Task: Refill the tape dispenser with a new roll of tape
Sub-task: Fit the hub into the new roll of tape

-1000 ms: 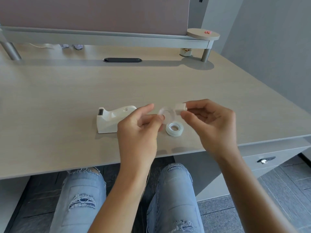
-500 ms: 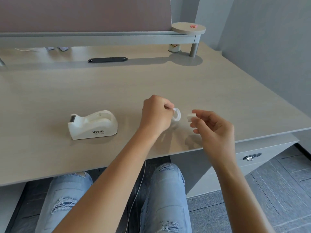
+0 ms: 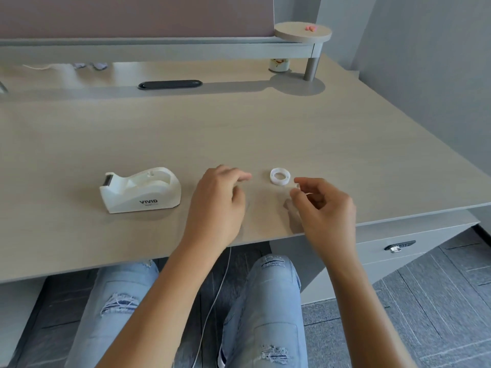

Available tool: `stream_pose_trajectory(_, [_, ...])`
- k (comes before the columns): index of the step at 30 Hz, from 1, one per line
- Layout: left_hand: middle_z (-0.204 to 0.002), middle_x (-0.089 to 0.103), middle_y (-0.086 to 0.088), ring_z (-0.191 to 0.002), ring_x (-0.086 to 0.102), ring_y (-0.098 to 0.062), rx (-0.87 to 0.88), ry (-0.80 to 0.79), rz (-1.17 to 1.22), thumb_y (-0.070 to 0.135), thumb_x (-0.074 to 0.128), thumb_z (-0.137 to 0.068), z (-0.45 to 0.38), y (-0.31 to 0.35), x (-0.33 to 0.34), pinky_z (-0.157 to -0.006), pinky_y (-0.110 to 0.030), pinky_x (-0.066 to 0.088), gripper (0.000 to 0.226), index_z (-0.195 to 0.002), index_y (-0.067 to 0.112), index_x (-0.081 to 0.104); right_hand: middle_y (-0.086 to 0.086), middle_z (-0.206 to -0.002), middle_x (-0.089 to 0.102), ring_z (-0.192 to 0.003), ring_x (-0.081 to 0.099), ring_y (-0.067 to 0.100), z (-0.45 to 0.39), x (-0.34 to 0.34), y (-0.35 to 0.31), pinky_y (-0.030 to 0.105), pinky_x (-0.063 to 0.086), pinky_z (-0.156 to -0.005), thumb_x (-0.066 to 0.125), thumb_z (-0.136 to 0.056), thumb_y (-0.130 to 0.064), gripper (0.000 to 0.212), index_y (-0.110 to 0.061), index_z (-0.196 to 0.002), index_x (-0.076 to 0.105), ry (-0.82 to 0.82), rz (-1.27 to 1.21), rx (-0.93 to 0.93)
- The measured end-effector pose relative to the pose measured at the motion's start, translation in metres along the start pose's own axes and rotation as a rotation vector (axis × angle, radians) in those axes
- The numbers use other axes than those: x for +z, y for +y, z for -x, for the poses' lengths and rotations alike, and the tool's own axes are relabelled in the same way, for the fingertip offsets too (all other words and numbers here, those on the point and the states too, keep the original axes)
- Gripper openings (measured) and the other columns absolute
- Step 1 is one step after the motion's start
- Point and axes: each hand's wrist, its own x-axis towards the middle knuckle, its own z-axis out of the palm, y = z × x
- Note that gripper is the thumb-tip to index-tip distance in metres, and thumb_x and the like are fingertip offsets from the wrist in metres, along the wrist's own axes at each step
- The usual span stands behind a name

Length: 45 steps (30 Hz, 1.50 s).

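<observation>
The white tape dispenser (image 3: 140,189), marked VIVID, stands on the desk (image 3: 239,134) to the left, and its roll cradle looks empty. A thin white tape ring (image 3: 279,176) lies flat on the desk between my hands. My left hand (image 3: 220,197) hovers palm down just left of the ring without touching it. Its fingers are loosely bent and nothing shows in them, but the desk beneath them is hidden. My right hand (image 3: 324,205) is just right of the ring and pinches a small white spindle (image 3: 297,186) in its fingertips.
A black cable slot (image 3: 170,84) sits at the back of the desk under a raised shelf (image 3: 159,50). A small jar (image 3: 278,65) stands beside the shelf's post. The front edge of the desk runs just under my wrists, with a locked drawer (image 3: 398,245) at lower right.
My left hand has let go of the white ring, which now lies on the desk. My right hand still pinches the spindle. The view has shifted right.
</observation>
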Motion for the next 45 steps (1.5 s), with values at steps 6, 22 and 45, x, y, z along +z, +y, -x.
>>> stream_pose_trajectory(6, [-0.145,0.059,-0.004,-0.134,0.053,-0.024,0.052,-0.120,-0.126,0.001,0.053,-0.085,0.050,-0.022,-0.008,-0.110,-0.038,0.045,0.049,-0.131,0.010,0.065,-0.029,-0.079,0.077,-0.069,0.074,-0.001,0.001,0.004,-0.001,0.032,0.059,-0.072,0.071,-0.092,-0.030,0.014,-0.028,-0.102,0.080,0.019,0.012,0.015])
stream_pose_trajectory(22, [-0.101,0.065,-0.003,-0.087,0.065,-0.026,0.230,0.036,-0.141,0.008,0.079,-0.082,0.083,-0.024,-0.014,-0.073,-0.042,0.056,0.016,-0.097,0.012,0.074,-0.018,-0.068,0.074,-0.068,0.070,0.005,0.011,0.007,-0.004,0.026,0.045,-0.064,0.069,-0.093,-0.032,0.014,-0.027,-0.101,0.079,0.054,0.072,-0.022])
stream_pose_trajectory(45, [-0.105,0.083,-0.011,-0.109,0.076,-0.024,-0.540,0.028,1.282,0.015,0.071,-0.093,0.009,-0.009,-0.058,-0.103,-0.041,0.057,0.015,-0.101,0.008,0.082,-0.009,-0.101,0.078,-0.093,0.074,0.013,0.027,0.045,-0.072,0.013,0.052,-0.083,0.079,-0.091,-0.009,0.027,-0.021,-0.114,0.075,-0.007,-0.057,-0.361])
